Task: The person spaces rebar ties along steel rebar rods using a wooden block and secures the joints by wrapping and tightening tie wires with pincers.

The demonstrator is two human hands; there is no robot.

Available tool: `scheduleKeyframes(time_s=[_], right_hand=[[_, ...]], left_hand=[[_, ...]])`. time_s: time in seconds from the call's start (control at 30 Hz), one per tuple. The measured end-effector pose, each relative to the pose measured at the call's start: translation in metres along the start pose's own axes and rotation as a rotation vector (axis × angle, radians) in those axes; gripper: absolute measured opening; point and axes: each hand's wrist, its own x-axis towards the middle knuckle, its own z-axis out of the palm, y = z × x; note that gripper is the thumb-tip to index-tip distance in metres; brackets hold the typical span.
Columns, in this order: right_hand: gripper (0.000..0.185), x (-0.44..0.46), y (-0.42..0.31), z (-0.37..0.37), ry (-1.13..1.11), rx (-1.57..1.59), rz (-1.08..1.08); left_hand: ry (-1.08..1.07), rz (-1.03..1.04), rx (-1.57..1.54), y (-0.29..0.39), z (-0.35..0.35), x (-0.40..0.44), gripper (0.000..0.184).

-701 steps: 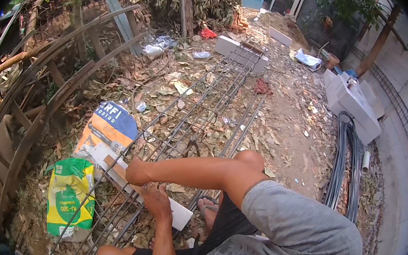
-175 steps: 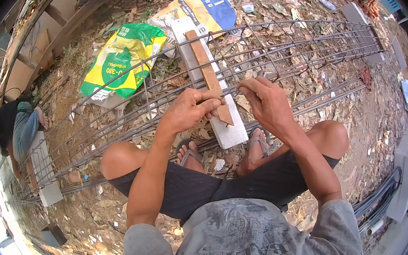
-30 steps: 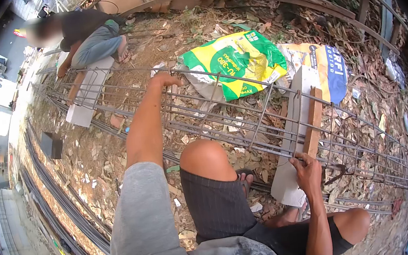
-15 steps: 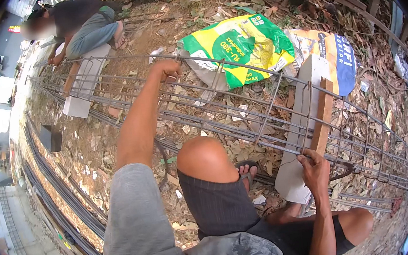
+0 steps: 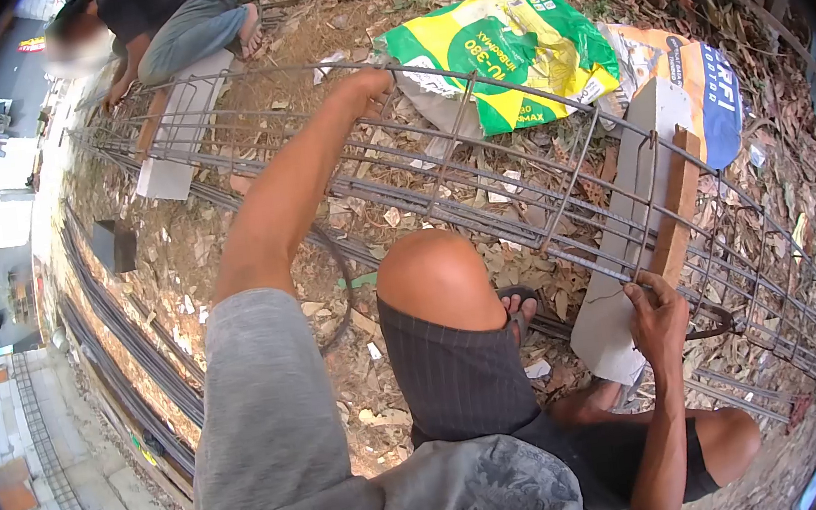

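Note:
A long rebar cage [image 5: 484, 218] of thin steel bars and stirrups stretches across the view. My left hand [image 5: 367, 92] reaches over to its far top bar, with the fingers curled round the steel. My right hand [image 5: 659, 319] is closed at the near bar, thumb and forefinger pinched against it. What sits between those fingertips is too small to make out. A dark curved piece [image 5: 713, 329] shows just right of that hand; I cannot tell whether the hand holds it. Under the cage are a grey block [image 5: 609, 323] and a wooden piece [image 5: 677, 209].
Green and yellow sack [image 5: 516, 56] and a blue and orange sack [image 5: 713, 104] lie beyond the cage. Another person [image 5: 177, 35] crouches at its far left end, near a second grey block [image 5: 165, 179]. Long dark bars [image 5: 124, 323] lie at left. Dry leaves cover the ground.
The view has shifted, so the scene sits further right and slightly higher. My left hand stays at the far bar and my right hand at the near bar.

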Motion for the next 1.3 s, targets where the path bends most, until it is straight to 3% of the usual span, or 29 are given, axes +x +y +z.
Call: scheduleKeyframes(time_s=[0.1,0.23,0.33,0.43,0.63,0.83,0.97,1.03,1.1,1.2,1.3], right_hand=[[0.027,0.002,0.001,-0.001,-0.012,-0.002,0.011],[0.026,0.000,-0.003,-0.003,-0.051,-0.040,0.039],[0.026,0.002,-0.005,-0.003,-0.044,-0.027,0.039],[0.026,-0.001,-0.006,-0.004,-0.059,-0.062,0.052],[0.029,-0.002,-0.010,-0.006,-0.060,-0.078,0.010],[0.029,0.000,-0.019,-0.009,-0.064,-0.057,0.027],[0.030,-0.001,-0.022,-0.009,-0.078,-0.062,0.050],[0.030,0.000,-0.019,-0.009,-0.084,-0.089,0.072],[0.030,0.000,-0.013,-0.008,-0.043,-0.079,0.021],[0.030,-0.003,-0.011,-0.007,-0.028,-0.091,-0.007],[0.030,-0.003,-0.008,-0.005,-0.003,-0.099,-0.033]], left_hand=[[0.046,0.033,0.057,0.009,0.002,-0.022,0.034],[-0.169,-0.073,-0.112,-0.001,-0.006,0.000,0.012],[-0.126,-0.049,-0.104,0.025,0.007,-0.048,0.009],[-0.139,0.012,-0.115,0.021,0.019,-0.040,0.012],[0.043,0.042,-0.003,0.014,0.022,-0.021,0.014],[-0.009,-0.030,-0.203,0.003,0.000,-0.003,0.013],[0.020,-0.017,-0.112,0.001,-0.002,0.000,0.012],[0.074,-0.017,-0.119,0.008,0.003,-0.015,0.017],[0.051,-0.058,-0.088,0.009,0.002,-0.009,0.044],[0.113,-0.005,-0.069,0.012,0.007,-0.029,0.038],[0.155,0.083,0.077,-0.013,-0.011,0.009,0.032]])
